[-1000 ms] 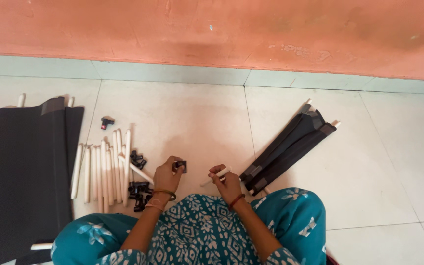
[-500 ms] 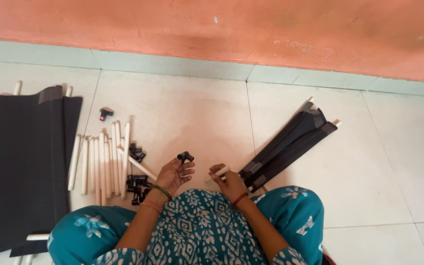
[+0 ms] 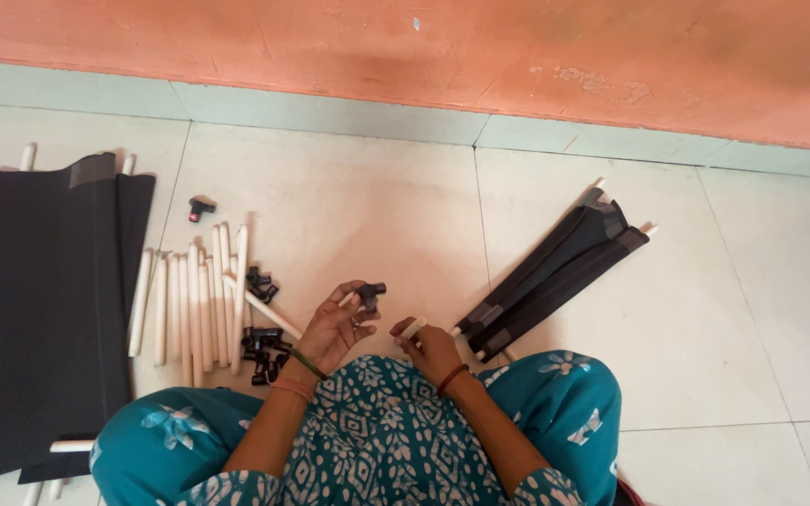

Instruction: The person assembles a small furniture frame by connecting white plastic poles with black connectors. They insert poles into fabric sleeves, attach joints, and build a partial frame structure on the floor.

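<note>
A small black connector (image 3: pixel 370 295) is pinched at the fingertips of the left hand (image 3: pixel 337 323), raised above the tiled floor (image 3: pixel 377 201). The right hand (image 3: pixel 431 349) is closed around a white rod (image 3: pixel 412 329), apparently near its end. White rods (image 3: pixel 194 305) and loose black connectors (image 3: pixel 261 345) lie just left; folded black fabric panels (image 3: pixel 555 276) lie right.
</note>
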